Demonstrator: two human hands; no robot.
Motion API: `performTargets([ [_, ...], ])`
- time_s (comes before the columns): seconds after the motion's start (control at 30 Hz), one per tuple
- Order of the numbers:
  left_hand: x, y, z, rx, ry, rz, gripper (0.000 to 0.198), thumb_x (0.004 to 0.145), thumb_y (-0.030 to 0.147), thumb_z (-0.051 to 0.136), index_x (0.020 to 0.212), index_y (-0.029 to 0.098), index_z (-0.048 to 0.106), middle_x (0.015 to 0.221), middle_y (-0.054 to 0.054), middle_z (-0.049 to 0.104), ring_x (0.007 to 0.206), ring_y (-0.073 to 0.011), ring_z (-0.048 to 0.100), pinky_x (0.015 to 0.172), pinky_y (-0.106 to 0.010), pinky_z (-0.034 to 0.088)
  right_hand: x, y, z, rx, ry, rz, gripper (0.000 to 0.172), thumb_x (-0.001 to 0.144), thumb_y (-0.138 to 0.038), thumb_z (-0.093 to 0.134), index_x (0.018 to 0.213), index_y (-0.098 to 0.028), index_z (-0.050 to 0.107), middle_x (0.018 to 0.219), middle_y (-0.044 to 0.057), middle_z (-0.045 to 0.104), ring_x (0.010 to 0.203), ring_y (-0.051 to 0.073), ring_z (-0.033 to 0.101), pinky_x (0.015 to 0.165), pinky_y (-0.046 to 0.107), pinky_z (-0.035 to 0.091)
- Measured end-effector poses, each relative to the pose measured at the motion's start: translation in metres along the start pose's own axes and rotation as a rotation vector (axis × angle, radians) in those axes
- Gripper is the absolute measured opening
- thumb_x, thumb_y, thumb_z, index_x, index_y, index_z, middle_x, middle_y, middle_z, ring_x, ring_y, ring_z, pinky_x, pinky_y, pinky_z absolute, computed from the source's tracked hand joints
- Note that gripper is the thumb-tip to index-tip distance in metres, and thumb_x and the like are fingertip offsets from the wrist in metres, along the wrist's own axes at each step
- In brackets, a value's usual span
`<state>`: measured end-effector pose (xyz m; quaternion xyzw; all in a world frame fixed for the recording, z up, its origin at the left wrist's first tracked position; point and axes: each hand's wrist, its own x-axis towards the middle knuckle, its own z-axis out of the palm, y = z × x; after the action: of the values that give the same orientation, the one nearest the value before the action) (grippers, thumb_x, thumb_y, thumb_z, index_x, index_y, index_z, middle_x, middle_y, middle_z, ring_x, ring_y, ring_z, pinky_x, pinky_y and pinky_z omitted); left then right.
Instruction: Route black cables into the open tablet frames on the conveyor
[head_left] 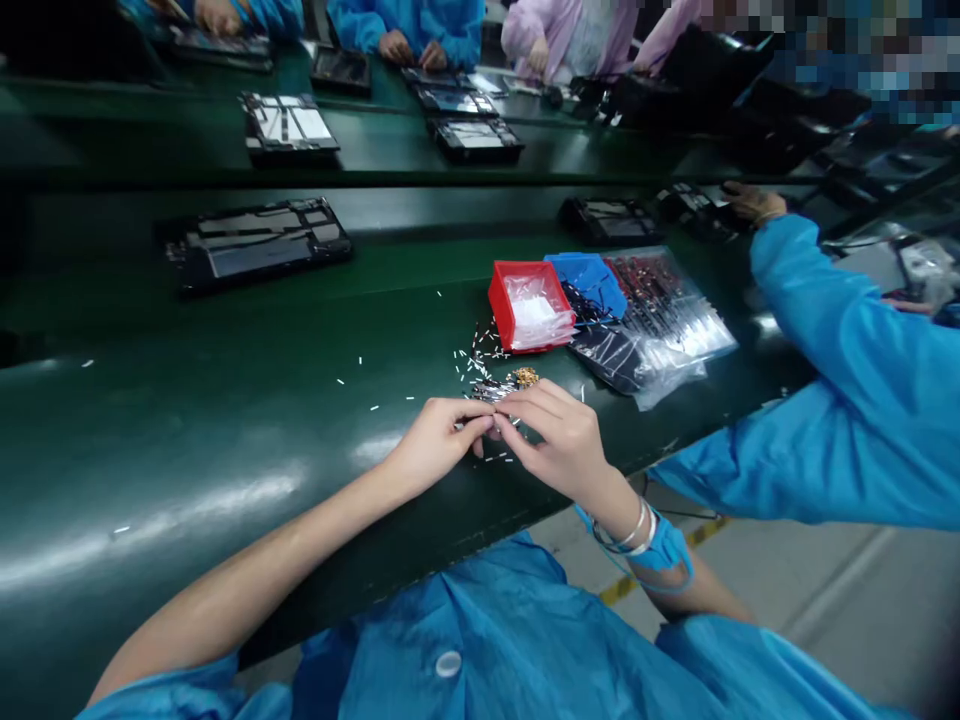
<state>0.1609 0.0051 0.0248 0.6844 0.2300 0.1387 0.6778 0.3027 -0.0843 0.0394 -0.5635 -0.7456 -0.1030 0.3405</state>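
Note:
My left hand (448, 437) and my right hand (556, 432) meet fingertip to fingertip over the green work surface (300, 400). Both are pinched closed around something too small to make out. Just beyond the fingers lies a bunch of thin dark and silvery pieces (489, 388), partly hidden by my hands. Beside it sits a little heap of gold-coloured parts (527, 377). Small white strips (472, 366) are scattered around these piles, and a few lie under my hands.
Past the piles stand a red bin (501, 305) holding clear plastic bags and a blue bin (577, 270) with black pieces. Plastic bags of thin parts (660, 310) lie right of them. A co-worker's blue sleeve (847, 310) reaches in from the right. Opened device housings (259, 243) lie farther back.

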Motion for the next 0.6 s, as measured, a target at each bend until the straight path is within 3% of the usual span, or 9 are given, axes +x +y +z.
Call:
performTargets([
  [0.07, 0.001, 0.001, -0.004, -0.015, -0.009, -0.029, 0.020, 0.087, 0.015, 0.047, 0.086, 0.010, 0.066, 0.060, 0.000, 0.061, 0.041, -0.0044, 0.046, 0.041, -0.014, 0.034, 0.008, 0.008, 0.000, 0.005, 0.002, -0.004, 0.011, 0.083, -0.009, 0.058, 0.079, -0.016, 0.064, 0.074, 0.005, 0.070, 0.068, 0.015, 0.060, 0.064, 0.029, 0.052],
  [0.13, 0.005, -0.002, -0.009, -0.144, -0.020, -0.079, 0.022, 0.087, 0.015, 0.046, 0.099, 0.009, 0.063, 0.073, -0.004, 0.067, 0.050, -0.0086, 0.058, 0.042, -0.015, 0.042, 0.017, 0.025, -0.002, -0.034, 0.032, 0.006, 0.013, 0.083, -0.010, 0.057, 0.075, -0.018, 0.064, 0.071, 0.003, 0.069, 0.066, 0.014, 0.060, 0.063, 0.028, 0.051],
  [0.2, 0.010, -0.007, -0.015, -0.268, 0.005, -0.116, 0.026, 0.087, 0.016, 0.046, 0.110, 0.009, 0.056, 0.088, -0.010, 0.069, 0.065, -0.0153, 0.068, 0.045, -0.018, 0.049, 0.026, 0.047, -0.005, -0.181, 0.097, 0.073, 0.016, 0.083, -0.011, 0.055, 0.075, -0.019, 0.066, 0.070, 0.003, 0.069, 0.065, 0.015, 0.060, 0.061, 0.030, 0.050],
  [0.3, 0.015, -0.011, -0.023, -0.361, 0.087, -0.109, 0.027, 0.087, 0.017, 0.047, 0.114, 0.013, 0.045, 0.096, -0.014, 0.070, 0.076, -0.0203, 0.071, 0.049, -0.022, 0.054, 0.037, 0.066, -0.002, -0.416, 0.142, 0.206, 0.020, 0.083, -0.012, 0.052, 0.089, -0.016, 0.070, 0.078, 0.008, 0.072, 0.070, 0.021, 0.061, 0.056, 0.033, 0.046],
  [0.47, 0.015, -0.008, -0.025, -0.392, 0.135, -0.054, 0.035, 0.086, 0.012, 0.047, 0.121, 0.013, 0.038, 0.088, -0.011, 0.070, 0.074, -0.0196, 0.070, 0.050, -0.022, 0.055, 0.034, 0.034, 0.021, -0.030, 0.081, 0.000, 0.016, 0.088, -0.013, 0.055, 0.084, -0.018, 0.069, 0.080, 0.005, 0.073, 0.074, 0.016, 0.062, 0.067, 0.030, 0.052],
  [0.6, 0.011, -0.004, -0.021, -0.264, 0.150, 0.023, 0.055, 0.085, 0.006, 0.042, 0.139, 0.014, 0.032, 0.091, -0.008, 0.069, 0.066, -0.0127, 0.066, 0.056, -0.021, 0.056, 0.029, 0.008, 0.032, 0.052, 0.049, -0.004, 0.014, 0.087, -0.012, 0.056, 0.082, -0.016, 0.069, 0.078, 0.005, 0.072, 0.072, 0.015, 0.060, 0.065, 0.028, 0.052],
])
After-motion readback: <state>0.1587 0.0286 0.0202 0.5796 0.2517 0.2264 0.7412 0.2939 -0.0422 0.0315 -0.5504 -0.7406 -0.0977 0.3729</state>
